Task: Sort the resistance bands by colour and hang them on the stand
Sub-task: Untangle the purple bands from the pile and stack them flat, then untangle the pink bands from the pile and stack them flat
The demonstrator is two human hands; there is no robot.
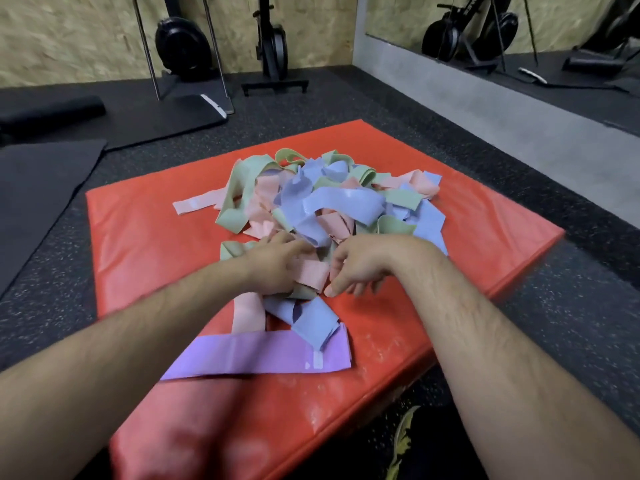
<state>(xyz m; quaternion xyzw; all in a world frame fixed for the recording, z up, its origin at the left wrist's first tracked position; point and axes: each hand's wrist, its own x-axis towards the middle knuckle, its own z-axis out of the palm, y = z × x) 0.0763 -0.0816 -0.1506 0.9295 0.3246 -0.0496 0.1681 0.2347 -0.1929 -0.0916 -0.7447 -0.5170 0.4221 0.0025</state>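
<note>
Hands: our left hand (277,268) laid on the heap (329,202), right hand (360,268) curled beside it; whether either grips the pink band (310,273) between them, we cannot tell.
Heap: colours mixed, 12 o'clock on the red mat (138,237).
Purple band (256,355): 6 o'clock, flat, seemingly set apart by colour.
Stand: unseen.

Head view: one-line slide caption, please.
Left hand and right hand reach into a pink, green and blue pile of resistance bands on a red mat.

1 red pad (138,244); 1 purple band (256,355); 1 band pile (332,202), uncountable; left hand (273,268), right hand (363,265): 2.
</note>
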